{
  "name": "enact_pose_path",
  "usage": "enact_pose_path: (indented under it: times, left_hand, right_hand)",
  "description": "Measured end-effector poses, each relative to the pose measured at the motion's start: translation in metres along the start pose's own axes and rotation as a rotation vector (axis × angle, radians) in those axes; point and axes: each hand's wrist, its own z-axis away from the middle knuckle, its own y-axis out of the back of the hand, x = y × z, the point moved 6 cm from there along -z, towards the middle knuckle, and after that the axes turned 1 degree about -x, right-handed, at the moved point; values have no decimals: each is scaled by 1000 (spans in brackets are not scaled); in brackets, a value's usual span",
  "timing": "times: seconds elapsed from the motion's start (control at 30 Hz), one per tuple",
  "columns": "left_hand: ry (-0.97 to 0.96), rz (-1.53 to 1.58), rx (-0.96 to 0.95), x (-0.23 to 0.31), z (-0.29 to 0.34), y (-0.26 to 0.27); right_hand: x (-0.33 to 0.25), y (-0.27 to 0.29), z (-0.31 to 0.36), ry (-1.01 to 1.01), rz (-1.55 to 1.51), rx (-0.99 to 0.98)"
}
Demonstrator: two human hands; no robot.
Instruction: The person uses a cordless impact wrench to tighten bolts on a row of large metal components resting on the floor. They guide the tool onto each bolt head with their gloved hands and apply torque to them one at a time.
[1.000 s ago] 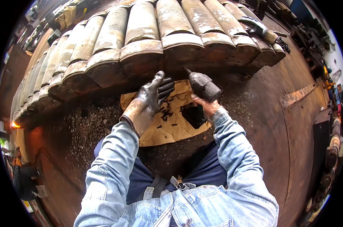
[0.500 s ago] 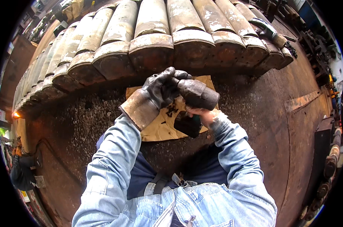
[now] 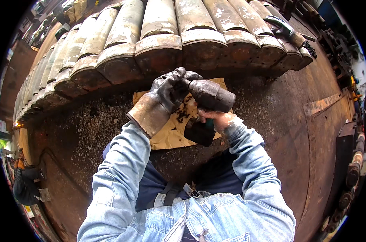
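Note:
My bare right hand [image 3: 220, 120] grips the handle of a dark, grimy cordless impact driver [image 3: 212, 96]. Its nose points left and its black battery base hangs below, toward me. At the nose end is my left hand [image 3: 168, 90], in a black work glove with a dirty tan cuff. Its fingers are curled closed against the tool's tip; what they pinch there is hidden. Beneath both hands lies a sheet of brown cardboard [image 3: 162, 137], with several small dark bolt-like pieces [image 3: 183, 115] on it.
A long row of worn, rounded metal segments [image 3: 158, 44] curves across the far side. Another black-and-tan glove [image 3: 285, 30] rests on its right end. Debris speckles the rusty metal floor [image 3: 279, 121]. A person [image 3: 25, 181] with orange gloves is at the far left, near bright sparks.
The impact driver has tilted slightly, its nose shifting a little up and left with my left hand. Both hands keep their hold. At the far left, the orange glow has dimmed.

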Motion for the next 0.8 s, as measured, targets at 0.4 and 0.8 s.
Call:
enact_pose_path:
  times: [0.4,0.8]
  left_hand:
    - [596,1486,317,-12,6,-12]
    - [458,1029,234,-23,5,-3]
  right_hand:
    - [-7,-12,-1,47,-26,-19]
    - [4,-10,-5,23,-64,14]
